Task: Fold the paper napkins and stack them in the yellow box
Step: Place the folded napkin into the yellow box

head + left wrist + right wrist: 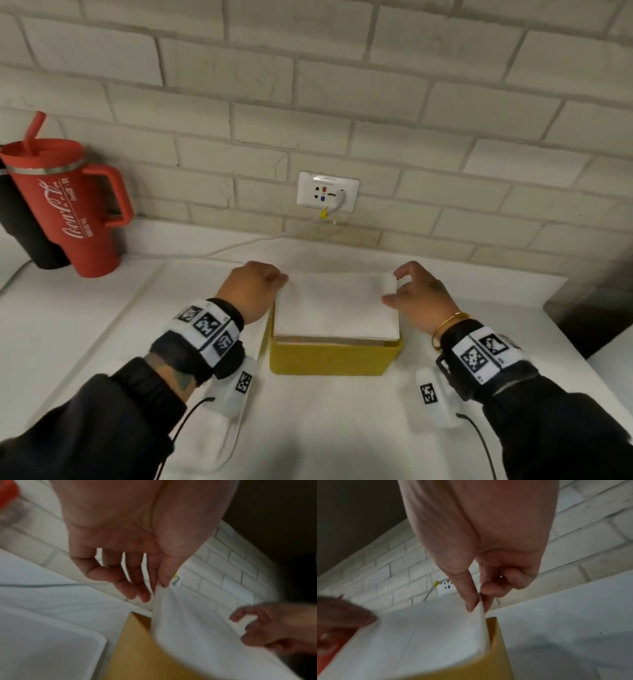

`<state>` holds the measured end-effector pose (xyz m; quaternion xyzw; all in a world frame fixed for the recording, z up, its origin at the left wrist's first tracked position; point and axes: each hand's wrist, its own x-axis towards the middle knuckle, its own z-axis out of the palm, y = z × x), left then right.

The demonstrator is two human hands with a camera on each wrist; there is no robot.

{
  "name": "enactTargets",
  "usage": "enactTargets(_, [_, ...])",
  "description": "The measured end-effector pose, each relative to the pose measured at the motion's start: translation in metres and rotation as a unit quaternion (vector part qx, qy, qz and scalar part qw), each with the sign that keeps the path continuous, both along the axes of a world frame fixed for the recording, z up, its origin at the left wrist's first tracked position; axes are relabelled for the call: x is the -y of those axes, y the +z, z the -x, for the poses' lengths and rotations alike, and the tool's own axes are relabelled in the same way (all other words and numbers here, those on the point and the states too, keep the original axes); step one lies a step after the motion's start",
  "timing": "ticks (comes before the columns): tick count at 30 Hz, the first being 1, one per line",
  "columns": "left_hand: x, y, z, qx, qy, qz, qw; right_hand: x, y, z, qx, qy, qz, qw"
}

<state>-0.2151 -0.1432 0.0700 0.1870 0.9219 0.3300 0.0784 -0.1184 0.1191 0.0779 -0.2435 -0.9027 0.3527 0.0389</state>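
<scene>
A folded white napkin (335,305) lies flat over the top of the yellow box (329,358) in the middle of the counter. My left hand (279,278) pinches its far left corner (161,588) between thumb and fingers. At the far right corner, my right hand (394,286) pinches the napkin's edge (480,608) between thumb and forefinger. The napkin (197,628) covers the box opening, so what lies inside is hidden. The box's yellow wall (494,655) shows just beneath the napkin (426,635).
A red tumbler (68,202) with a straw and handle stands at the back left beside a dark cup (20,226). A wall socket (327,192) with a white cable (205,253) sits behind the box. White sheets (212,442) lie near left; a dark block (596,318) at right.
</scene>
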Motion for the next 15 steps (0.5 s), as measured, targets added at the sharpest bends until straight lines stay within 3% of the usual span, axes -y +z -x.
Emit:
enactTargets(3, [-0.020,-0.016,0.015,-0.063,-0.020,0.192,0.979,0.006,-0.017,0.012,0.086,0.060,-0.142,0.984])
enactTargets(6, [-0.033,-0.029,0.022,-0.133,-0.046,0.320,0.937,0.016,-0.028,0.019,0.153,0.130,-0.278,0.940])
enactTargets(10, [-0.040,-0.041,0.028,-0.165,-0.052,0.379,0.909,0.025,-0.029,0.025,0.184,0.141,-0.376,0.897])
enactTargets(15, [-0.046,-0.038,0.026,-0.162,-0.052,0.404,0.899,0.032,-0.029,0.031,0.218,0.140,-0.416,0.872])
